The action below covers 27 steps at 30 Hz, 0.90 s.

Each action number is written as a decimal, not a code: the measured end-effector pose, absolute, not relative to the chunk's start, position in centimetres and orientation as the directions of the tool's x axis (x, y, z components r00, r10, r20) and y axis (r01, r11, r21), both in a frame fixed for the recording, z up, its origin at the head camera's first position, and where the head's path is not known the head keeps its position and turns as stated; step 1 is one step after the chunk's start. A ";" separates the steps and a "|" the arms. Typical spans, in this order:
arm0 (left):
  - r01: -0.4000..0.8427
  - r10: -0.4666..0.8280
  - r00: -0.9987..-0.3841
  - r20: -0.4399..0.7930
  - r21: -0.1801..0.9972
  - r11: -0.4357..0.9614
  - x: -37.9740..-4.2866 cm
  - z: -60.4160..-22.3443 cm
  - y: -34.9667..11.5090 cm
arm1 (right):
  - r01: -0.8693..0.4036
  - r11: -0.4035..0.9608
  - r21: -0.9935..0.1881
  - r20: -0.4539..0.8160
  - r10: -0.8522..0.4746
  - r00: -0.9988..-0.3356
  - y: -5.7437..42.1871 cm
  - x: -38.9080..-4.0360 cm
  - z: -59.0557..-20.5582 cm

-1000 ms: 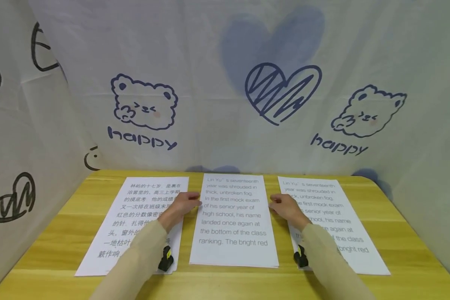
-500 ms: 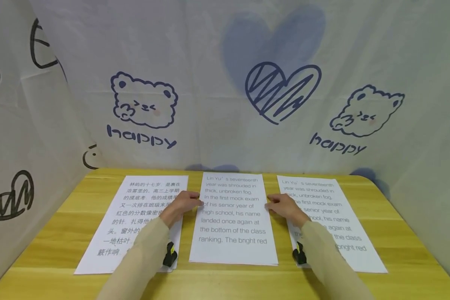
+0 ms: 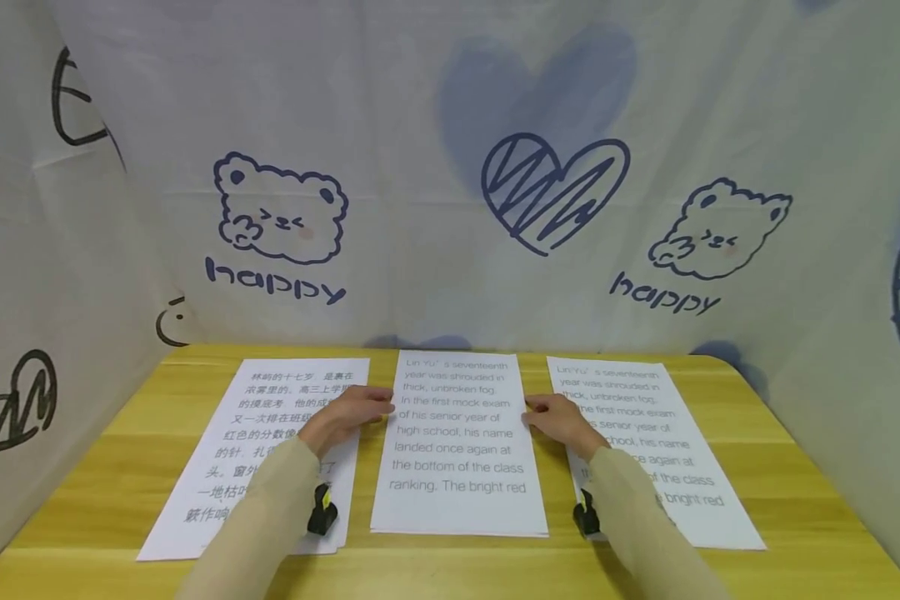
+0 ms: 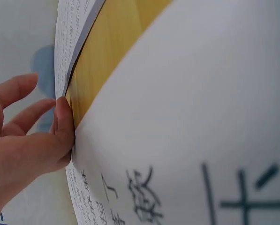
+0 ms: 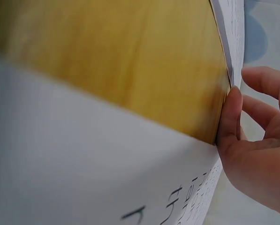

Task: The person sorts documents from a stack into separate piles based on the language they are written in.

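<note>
A middle stack of white paper (image 3: 457, 512) printed in English lies on the table between both hands. Its left edge is touched by my left hand (image 3: 351, 415), thumb against the sheets and the other fingers loosely extended in the left wrist view. On the opposite edge, the fingertips of my right hand (image 3: 566, 421) meet the paper; its thumb (image 5: 232, 110) stands at the sheet edge in the right wrist view, the index finger apart from it. My left forearm crosses a stack of Chinese-printed sheets (image 3: 187, 492). Another English-printed stack (image 3: 720, 525) lies partly under my right forearm.
The yellow wooden table (image 3: 802, 483) shows in strips between the stacks and along its front. A white cloth (image 3: 420, 250) with bear and heart drawings hangs behind it and at the sides. Small black devices (image 3: 322, 510) sit at both wrists.
My right hand has moved left, closing a small gap to the middle stack's right edge. My left hand stays by the left edge. The head view has shifted slightly.
</note>
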<state>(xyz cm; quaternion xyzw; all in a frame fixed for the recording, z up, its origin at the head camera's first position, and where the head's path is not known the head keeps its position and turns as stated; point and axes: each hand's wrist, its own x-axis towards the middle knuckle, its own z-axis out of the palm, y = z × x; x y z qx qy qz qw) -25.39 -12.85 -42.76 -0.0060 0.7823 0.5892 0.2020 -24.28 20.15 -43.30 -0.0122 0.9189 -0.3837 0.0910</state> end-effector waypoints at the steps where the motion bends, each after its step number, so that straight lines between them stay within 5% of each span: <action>1: -0.253 0.243 -0.911 -0.332 0.919 0.303 -25.4 -42.6 -13.0 | 0.049 0.706 -0.706 -0.159 -0.091 -0.983 20.1 -24.3 -43.3; 15: -0.251 0.182 -0.913 -0.366 0.855 0.454 -25.5 -42.2 -12.1 | 0.050 0.734 -0.677 -0.149 -0.070 -0.986 19.3 -24.2 -43.0; 27: -0.198 0.160 -0.942 -0.295 0.874 0.444 -25.1 -41.9 -10.8 | 0.060 0.681 -0.730 -0.154 -0.079 -0.985 18.6 -24.4 -42.3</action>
